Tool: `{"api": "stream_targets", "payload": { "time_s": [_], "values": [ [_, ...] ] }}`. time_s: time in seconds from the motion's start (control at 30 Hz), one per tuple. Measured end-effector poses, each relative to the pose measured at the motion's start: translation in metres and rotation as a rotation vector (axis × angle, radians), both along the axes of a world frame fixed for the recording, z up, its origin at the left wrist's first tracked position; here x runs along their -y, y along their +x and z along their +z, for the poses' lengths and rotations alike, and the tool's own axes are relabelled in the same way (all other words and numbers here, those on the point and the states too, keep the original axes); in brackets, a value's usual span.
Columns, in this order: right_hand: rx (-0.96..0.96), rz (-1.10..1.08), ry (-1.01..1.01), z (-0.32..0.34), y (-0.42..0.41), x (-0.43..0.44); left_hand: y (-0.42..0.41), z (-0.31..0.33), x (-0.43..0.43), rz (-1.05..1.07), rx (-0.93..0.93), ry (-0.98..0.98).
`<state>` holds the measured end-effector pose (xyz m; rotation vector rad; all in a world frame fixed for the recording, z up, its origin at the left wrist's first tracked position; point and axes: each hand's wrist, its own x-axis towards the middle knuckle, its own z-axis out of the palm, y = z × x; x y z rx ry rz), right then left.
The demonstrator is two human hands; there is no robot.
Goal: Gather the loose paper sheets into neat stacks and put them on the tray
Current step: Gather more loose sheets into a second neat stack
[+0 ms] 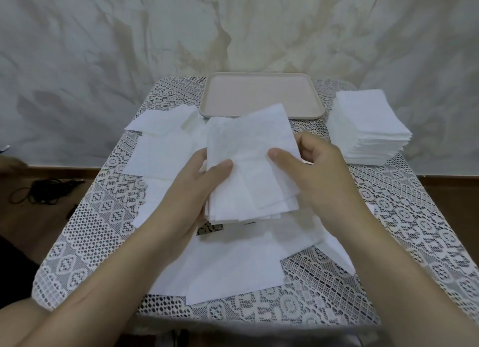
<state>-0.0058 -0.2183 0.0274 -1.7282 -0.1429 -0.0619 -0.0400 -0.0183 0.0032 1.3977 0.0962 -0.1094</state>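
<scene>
Makeshift indoor room, probably a home: a small table under a white lace tablecloth (pixel 103 217), a creased, stained cloth backdrop (pixel 103 48) behind, brown wooden floor (pixel 39 227), black cables (pixel 44 191) on it.

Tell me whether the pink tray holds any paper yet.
Empty: the tray shows a bare pink floor. The left hand and right hand hold the bundle of sheets in front of it.

one tray (pixel 259 95), one tall stack (pixel 368 128), one held bundle (pixel 248 149), many overlapping loose sheets (pixel 233 263).
</scene>
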Motion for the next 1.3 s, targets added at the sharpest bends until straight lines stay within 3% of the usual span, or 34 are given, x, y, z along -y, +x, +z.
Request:
{"api": "stream_targets", "payload": {
  "time_s": [0.3,0.73,0.87,1.03,1.3],
  "values": [
    [-0.070,-0.014,0.051,-0.004,-0.002,0.016,-0.002,0.002,0.002,0.028,-0.036,0.015],
    [0.002,-0.032,0.022,-0.013,-0.004,-0.006,-0.001,0.002,0.001,0.025,-0.034,-0.009],
    [0.079,-0.079,-0.137,-0.010,-0.002,0.003,-0.001,0.004,0.001,0.064,-0.036,-0.016],
    [-0.070,0.012,0.002,-0.005,-0.005,0.006,-0.001,0.006,0.002,0.081,-0.046,-0.014],
    [-0.045,-0.007,-0.003,-0.009,-0.009,-0.008,-0.002,0.005,0.003,0.054,-0.030,-0.031]
  ]
}}
